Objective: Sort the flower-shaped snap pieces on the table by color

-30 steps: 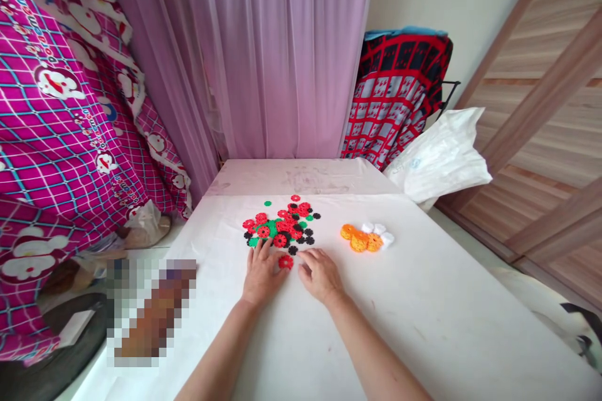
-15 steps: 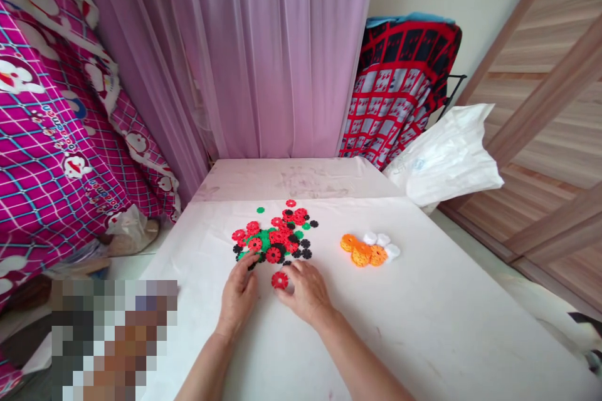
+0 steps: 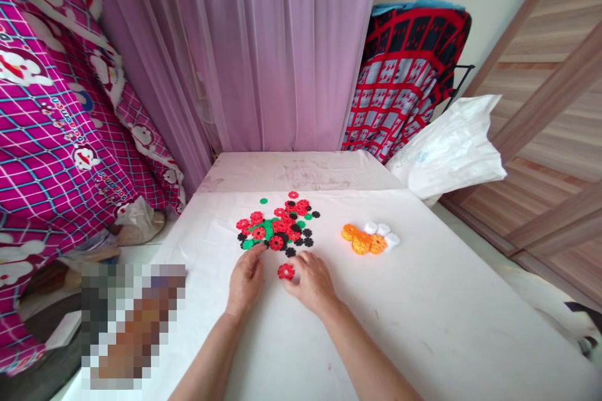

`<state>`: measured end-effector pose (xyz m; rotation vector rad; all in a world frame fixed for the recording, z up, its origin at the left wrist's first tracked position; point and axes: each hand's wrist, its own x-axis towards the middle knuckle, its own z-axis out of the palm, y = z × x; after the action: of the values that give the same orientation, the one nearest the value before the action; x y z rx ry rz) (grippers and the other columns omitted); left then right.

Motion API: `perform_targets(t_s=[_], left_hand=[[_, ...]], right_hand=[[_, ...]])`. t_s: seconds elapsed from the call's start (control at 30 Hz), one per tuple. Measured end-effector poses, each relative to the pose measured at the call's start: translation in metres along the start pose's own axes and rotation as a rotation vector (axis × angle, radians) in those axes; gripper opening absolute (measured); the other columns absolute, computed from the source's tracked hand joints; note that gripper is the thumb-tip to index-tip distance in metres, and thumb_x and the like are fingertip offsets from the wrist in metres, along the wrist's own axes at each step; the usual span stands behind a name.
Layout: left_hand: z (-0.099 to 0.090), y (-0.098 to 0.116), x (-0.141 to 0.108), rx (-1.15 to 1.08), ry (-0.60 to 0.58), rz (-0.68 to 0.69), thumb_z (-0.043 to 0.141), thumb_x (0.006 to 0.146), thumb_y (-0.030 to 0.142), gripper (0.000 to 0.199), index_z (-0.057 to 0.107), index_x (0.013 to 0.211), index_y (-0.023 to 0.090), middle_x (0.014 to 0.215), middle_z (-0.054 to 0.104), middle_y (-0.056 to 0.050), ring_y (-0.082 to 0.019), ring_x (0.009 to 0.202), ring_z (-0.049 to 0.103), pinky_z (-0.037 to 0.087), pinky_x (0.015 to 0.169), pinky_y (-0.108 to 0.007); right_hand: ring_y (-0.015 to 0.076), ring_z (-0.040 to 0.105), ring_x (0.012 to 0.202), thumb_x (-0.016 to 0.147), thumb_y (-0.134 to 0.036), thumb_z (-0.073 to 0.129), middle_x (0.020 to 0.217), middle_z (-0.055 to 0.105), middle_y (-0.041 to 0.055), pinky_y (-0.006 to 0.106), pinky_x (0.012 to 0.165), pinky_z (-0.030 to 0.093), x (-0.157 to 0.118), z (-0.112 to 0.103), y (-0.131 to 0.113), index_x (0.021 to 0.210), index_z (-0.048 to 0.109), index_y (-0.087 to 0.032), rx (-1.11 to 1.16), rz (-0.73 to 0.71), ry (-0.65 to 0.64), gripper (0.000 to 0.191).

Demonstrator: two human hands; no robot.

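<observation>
A loose heap of red, green and black notched discs (image 3: 277, 225) lies on the white-covered table. At its near left edge, my left hand (image 3: 247, 277) touches the pieces with its fingertips; what they hold, if anything, is too small to make out. Just in front of the heap, my right hand (image 3: 311, 281) grips a round red piece (image 3: 286, 271) by its right side, between thumb and fingers. To the right lie orange pieces (image 3: 362, 241) joined in a cluster, with white pieces (image 3: 383, 233) against their far right side.
A white bag (image 3: 446, 147) rests at the table's far right corner. Purple curtains (image 3: 282, 50) hang behind the table (image 3: 385, 326). Patterned pink cloth (image 3: 70, 125) hangs at the left, and a blurred-out patch covers the near left. Wooden doors (image 3: 555, 119) stand at the right.
The whole view has shifted slightly, with the table items a little higher in it. My right hand stays on the red piece, and my left hand remains at the heap's edge.
</observation>
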<state>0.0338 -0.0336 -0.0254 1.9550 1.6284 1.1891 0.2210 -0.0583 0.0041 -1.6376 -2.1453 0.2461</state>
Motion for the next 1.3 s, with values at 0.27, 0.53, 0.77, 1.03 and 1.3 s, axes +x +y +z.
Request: perform_targets(t_s=[0.27, 0.53, 0.77, 1.03, 1.3], left_hand=[[0.001, -0.003, 0.004, 0.092, 0.035, 0.080, 0.042, 0.088, 0.021, 0.035, 0.071, 0.107, 0.022, 0.120, 0.069, -0.007, -0.023, 0.114, 0.062, 0.051, 0.101, -0.042], [-0.001, -0.007, 0.014, 0.141, 0.041, 0.160, 0.045, 0.087, 0.019, 0.032, 0.072, 0.104, 0.022, 0.116, 0.071, -0.008, -0.023, 0.109, 0.065, 0.053, 0.097, -0.045], [-0.012, -0.002, 0.015, 0.307, -0.137, 0.267, 0.048, 0.092, 0.030, 0.034, 0.068, 0.119, 0.034, 0.140, 0.056, -0.006, -0.031, 0.133, 0.047, 0.039, 0.107, -0.057], [-0.007, 0.020, 0.010, 0.493, -0.250, 0.317, 0.051, 0.091, 0.047, 0.039, 0.063, 0.127, 0.037, 0.152, 0.041, -0.011, -0.037, 0.142, 0.032, 0.024, 0.112, -0.064], [-0.022, 0.004, 0.016, 0.308, -0.069, 0.158, 0.046, 0.092, 0.039, 0.031, 0.073, 0.106, 0.031, 0.138, 0.059, -0.007, -0.032, 0.134, 0.046, 0.028, 0.112, -0.061]], right_hand=[[0.0204, 0.059, 0.090, 0.079, -0.028, 0.068, 0.092, 0.065, 0.0035, 0.032, 0.083, 0.041, -0.003, 0.001, 0.024, 0.093, 0.068, -0.023, -0.039, 0.039, 0.137, 0.015], [0.0200, 0.058, 0.086, 0.081, -0.025, 0.066, 0.090, 0.065, 0.0044, 0.030, 0.078, 0.041, 0.020, 0.004, 0.040, 0.098, 0.069, -0.023, -0.104, 0.030, 0.203, 0.018], [0.0214, 0.059, 0.091, 0.078, -0.027, 0.069, 0.094, 0.064, 0.0044, 0.033, 0.085, 0.044, 0.009, 0.005, 0.030, 0.095, 0.067, -0.023, -0.036, -0.047, 0.169, 0.018], [0.0199, 0.060, 0.090, 0.081, -0.022, 0.065, 0.098, 0.065, 0.0032, 0.032, 0.083, 0.046, 0.016, 0.006, 0.030, 0.103, 0.069, -0.026, 0.012, -0.126, 0.147, 0.023], [0.0193, 0.060, 0.088, 0.085, -0.021, 0.057, 0.096, 0.066, 0.0050, 0.030, 0.080, 0.046, 0.025, 0.012, 0.034, 0.107, 0.067, -0.023, 0.014, -0.131, 0.263, 0.024]])
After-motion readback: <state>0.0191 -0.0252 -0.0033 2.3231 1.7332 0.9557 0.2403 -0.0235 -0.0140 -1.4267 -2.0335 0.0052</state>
